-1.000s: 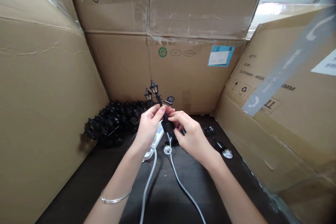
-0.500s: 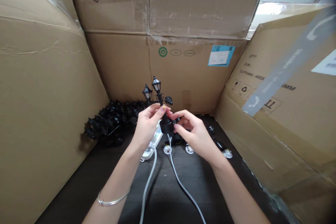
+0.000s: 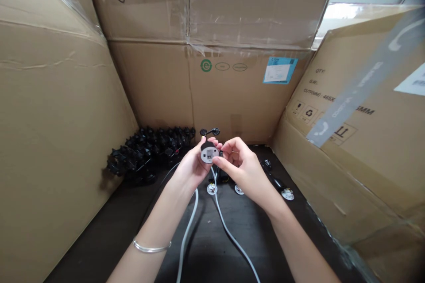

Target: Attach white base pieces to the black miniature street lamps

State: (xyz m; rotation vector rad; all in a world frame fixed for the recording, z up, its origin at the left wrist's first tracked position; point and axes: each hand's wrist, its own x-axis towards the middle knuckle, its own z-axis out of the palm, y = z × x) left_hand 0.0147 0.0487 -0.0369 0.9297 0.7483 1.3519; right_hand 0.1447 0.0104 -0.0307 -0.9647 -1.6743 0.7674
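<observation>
A black miniature street lamp (image 3: 208, 146) is tipped so that its round base faces me. The base's underside (image 3: 206, 154) shows a pale disc with small dark openings. My left hand (image 3: 192, 166) is closed around the lamp's post and base. My right hand (image 3: 241, 159) is closed at the base's right side, its thumb on the edge of the disc. The lamp heads point away and show only as dark shapes beyond my fingers. Behind and below my hands lie more black lamp parts, partly hidden.
Many black miniature lamps (image 3: 149, 150) are heaped at the left. White discs with wires (image 3: 287, 194) lie on the dark table (image 3: 212, 239). Pale cables (image 3: 229, 232) run toward me. Cardboard boxes (image 3: 245, 101) wall in the back and both sides.
The lamp has gone from upright to tilted back, so its underside now faces me. My left hand has turned with it, and the white power strip is now hidden.
</observation>
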